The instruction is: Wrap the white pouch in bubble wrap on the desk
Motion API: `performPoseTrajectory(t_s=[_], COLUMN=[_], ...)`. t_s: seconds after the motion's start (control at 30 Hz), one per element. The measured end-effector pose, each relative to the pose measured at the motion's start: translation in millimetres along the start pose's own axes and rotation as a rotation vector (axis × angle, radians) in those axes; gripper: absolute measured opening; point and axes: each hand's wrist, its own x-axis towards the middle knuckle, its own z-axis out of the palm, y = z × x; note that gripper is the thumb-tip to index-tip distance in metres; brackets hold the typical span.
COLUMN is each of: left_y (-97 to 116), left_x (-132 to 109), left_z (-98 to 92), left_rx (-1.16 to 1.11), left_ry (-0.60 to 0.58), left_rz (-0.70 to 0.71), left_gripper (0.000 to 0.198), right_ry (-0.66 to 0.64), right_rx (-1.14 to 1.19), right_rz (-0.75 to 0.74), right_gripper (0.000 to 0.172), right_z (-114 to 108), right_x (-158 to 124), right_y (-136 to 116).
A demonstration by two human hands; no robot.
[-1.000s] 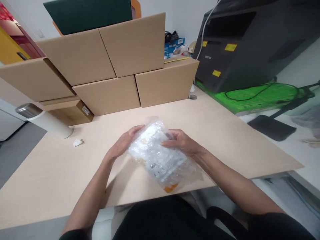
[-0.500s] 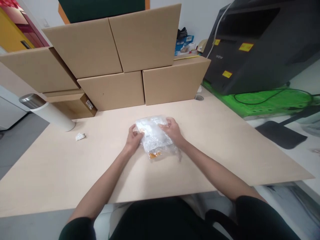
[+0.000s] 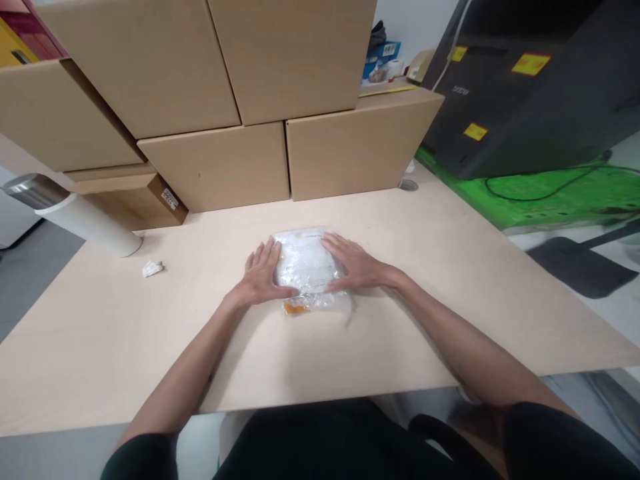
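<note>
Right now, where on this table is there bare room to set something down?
Bare table lies right of the right hand, to the edge, and along the front strip. Left of the left hand it is free up to the paper scrap and tumbler. Crowded: cardboard boxes wall the back; the plastic packet fills the middle.

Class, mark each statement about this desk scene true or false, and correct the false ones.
1. A clear plastic packet lies on the table. True.
2. Only one hand touches it. False: the left hand and the right hand both rest flat on it, open.
3. A white tumbler with a metal top is left of the hands. True.
4. The table's far side is bare. False: cardboard boxes are stacked there.
</note>
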Motion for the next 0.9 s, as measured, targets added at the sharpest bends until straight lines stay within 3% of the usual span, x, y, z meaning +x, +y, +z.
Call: performPoseTrajectory(t_s=[0.07,0.2,0.53,0.73,0.9], left_y=[-4.5,-8.7,-7.5,-10.7,-17.4], left_x=[1.6,5.0,7.5,6.0,-3.6], left_z=[-6.7,-10.9,-5.1,1.7,-3.2], left_rx=[0.038,0.088,0.122,0.089,0.060], left_ry=[-0.065,-0.121,-0.122,-0.040,0.009], left_rz=[0.016,0.037,0.035,0.018,0.107], left_gripper=[0.134,0.141,0.133,0.132,0.123], right_ry=[-0.071,-0.098,-0.056,-0.020,-0.001], right_rx=[0.021,0.031,-0.016,-0.012,0.002], right_rz=[-0.002,0.009,0.068,0.075,0.033], right_gripper=[0.127,0.131,0.116,0.114,0.118], right_z=[-4.4,-1.8,5.2,6.7,7.7], right_x=[-3.1,-6.1,-7.3,-5.9,-8.4], right_y=[4.4,5.0,-3.1,-5.2,0.6])
